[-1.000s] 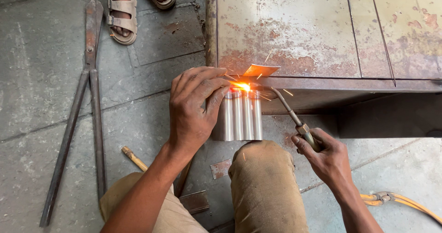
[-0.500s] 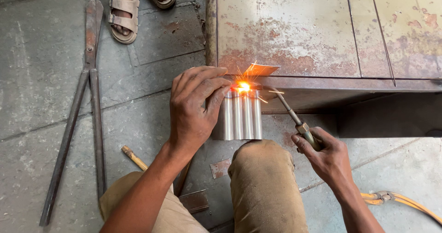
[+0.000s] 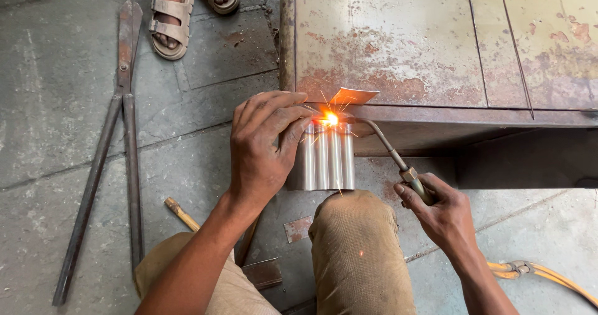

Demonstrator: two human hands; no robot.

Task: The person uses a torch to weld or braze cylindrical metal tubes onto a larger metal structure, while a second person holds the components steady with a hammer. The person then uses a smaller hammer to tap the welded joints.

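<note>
Against the near edge of the rusty metal table (image 3: pixel 436 47), a ribbed silver metal piece (image 3: pixel 327 159) is clamped by the left hand (image 3: pixel 265 144). Rightward, a curved-nozzle brass torch (image 3: pixel 392 153) is gripped by the right hand (image 3: pixel 439 215), its flame apparently touching the piece's top.

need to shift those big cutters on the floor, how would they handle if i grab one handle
The cutters look all steel and rusty, so probably heavy and stiff. Their long handles are spread apart, so lifting one would likely let the other swing. Lying flat on the concrete floor, they seem unlikely to roll.
</note>
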